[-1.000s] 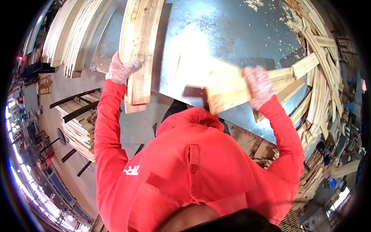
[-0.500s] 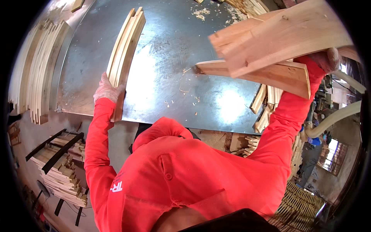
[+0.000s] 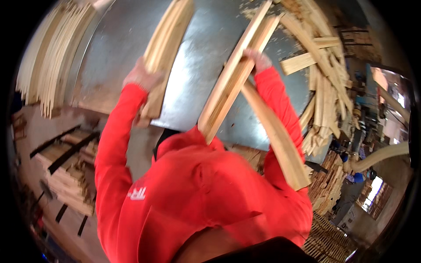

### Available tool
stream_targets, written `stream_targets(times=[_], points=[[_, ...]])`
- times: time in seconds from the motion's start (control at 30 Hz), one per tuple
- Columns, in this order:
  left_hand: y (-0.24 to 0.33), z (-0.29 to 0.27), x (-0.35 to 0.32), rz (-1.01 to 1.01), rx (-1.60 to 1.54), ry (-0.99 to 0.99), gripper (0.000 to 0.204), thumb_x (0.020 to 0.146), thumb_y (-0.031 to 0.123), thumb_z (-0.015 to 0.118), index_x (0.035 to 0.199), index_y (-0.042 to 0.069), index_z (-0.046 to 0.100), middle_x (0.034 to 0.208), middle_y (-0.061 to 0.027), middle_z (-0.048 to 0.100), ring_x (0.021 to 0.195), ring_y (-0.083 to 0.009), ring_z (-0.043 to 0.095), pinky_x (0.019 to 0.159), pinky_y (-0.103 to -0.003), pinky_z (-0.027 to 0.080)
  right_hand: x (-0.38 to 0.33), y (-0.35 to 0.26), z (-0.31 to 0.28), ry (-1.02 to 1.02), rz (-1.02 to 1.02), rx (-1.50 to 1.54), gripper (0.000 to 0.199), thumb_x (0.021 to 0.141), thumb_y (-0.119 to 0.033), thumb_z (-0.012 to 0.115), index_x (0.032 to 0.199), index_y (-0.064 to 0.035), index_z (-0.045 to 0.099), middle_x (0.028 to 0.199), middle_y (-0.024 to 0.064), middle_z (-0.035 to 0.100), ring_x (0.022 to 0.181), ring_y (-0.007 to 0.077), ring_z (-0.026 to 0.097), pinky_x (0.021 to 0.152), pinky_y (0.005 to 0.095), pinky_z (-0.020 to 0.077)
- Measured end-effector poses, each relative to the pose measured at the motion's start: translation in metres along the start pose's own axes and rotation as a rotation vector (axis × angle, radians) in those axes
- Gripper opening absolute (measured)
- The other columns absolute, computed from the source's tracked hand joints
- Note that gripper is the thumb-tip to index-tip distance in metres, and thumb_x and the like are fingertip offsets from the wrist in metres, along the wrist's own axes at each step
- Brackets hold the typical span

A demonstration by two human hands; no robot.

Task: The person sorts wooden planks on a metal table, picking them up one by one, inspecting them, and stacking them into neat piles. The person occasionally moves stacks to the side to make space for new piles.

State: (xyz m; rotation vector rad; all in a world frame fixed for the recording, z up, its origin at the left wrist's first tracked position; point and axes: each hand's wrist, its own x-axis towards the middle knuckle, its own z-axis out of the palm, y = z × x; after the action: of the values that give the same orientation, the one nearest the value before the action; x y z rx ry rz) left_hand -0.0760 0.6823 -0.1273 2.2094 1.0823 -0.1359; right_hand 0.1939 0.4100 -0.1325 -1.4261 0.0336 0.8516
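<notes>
My gloved left hand is wrapped round the near part of several wooden boards, stood on edge side by side on the metal table. Their near ends reach past the table's front edge. In my gloved right hand are wooden planks, tilted and held together over the middle of the table, near ends close to my chest. A separate curved plank slants from below that hand across my right sleeve; whether my hand touches it is hidden. Motion blurs both hands slightly.
A heap of loose wooden strips covers the table's right side, with shavings beside its far end. Long boards stand in a row beyond the left edge. A wood stack with black bars sits lower left; a pale hose runs at right.
My right hand has brought its planks from the far right to mid-table and turned them lengthwise toward me. The heap at right now shows. The left hand keeps its boards; the view has shifted.
</notes>
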Motion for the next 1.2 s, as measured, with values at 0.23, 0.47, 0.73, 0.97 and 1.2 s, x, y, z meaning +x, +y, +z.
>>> stream_targets(times=[0.23, 0.47, 0.73, 0.97, 1.2], points=[[0.037, 0.063, 0.010, 0.081, -0.042, -0.424, 0.111, 0.075, 0.073, 0.057, 0.154, 0.005, 0.019, 0.139, -0.0260, 0.050, 0.122, -0.0349, 0.056, 0.102, -0.042, 0.044, 0.101, 0.087, 0.010, -0.210, 0.051, -0.379, 0.043, 0.085, -0.019, 0.072, 0.122, -0.0028, 0.059, 0.114, 0.0192, 0.065, 0.100, 0.0312, 0.065, 0.088, 0.0426, 0.0546], [0.101, 0.088, -0.050, -0.114, 0.206, -0.370, 0.132, 0.067, 0.066, 0.072, 0.156, 0.007, -0.005, 0.148, -0.0256, 0.036, 0.130, -0.0353, 0.049, 0.101, -0.052, 0.041, 0.039, 0.065, 0.019, -0.202, 0.321, -0.829, 0.050, 0.086, -0.021, 0.073, 0.126, 0.0015, 0.054, 0.112, 0.0139, 0.067, 0.098, 0.0225, 0.063, 0.084, 0.0391, 0.0522], [0.049, 0.073, -0.006, -0.032, -0.195, -0.296, 0.123, 0.067, 0.042, 0.078, 0.154, 0.003, 0.000, 0.120, -0.0269, 0.060, 0.111, -0.0420, 0.061, 0.095, -0.040, 0.049, 0.057, 0.051, 0.020, -0.067, 0.366, -1.140, 0.043, 0.082, -0.034, 0.065, 0.098, 0.0058, 0.068, 0.088, 0.0223, 0.070, 0.077, 0.0320, 0.070, 0.069, 0.0403, 0.0530], [0.100, 0.095, -0.032, -0.119, 0.248, -0.098, 0.111, 0.074, 0.048, 0.073, 0.154, 0.006, 0.008, 0.137, -0.0256, 0.046, 0.128, -0.0386, 0.047, 0.103, -0.055, 0.039, 0.118, 0.047, 0.028, 0.024, -0.338, -1.406, 0.044, 0.089, -0.030, 0.055, 0.125, -0.0061, 0.060, 0.094, 0.0191, 0.068, 0.080, 0.0235, 0.066, 0.072, 0.0377, 0.0530], [0.109, 0.117, -0.036, -0.081, 0.354, -0.010, 0.108, 0.074, 0.053, 0.072, 0.154, 0.012, 0.012, 0.148, -0.0218, 0.031, 0.135, -0.0375, 0.038, 0.107, -0.049, 0.034, 0.028, 0.030, 0.045, -0.155, -0.272, -1.397, 0.077, 0.084, -0.044, 0.063, 0.149, -0.0153, 0.035, 0.140, 0.0218, 0.051, 0.128, 0.0391, 0.050, 0.109, 0.0477, 0.0378]])
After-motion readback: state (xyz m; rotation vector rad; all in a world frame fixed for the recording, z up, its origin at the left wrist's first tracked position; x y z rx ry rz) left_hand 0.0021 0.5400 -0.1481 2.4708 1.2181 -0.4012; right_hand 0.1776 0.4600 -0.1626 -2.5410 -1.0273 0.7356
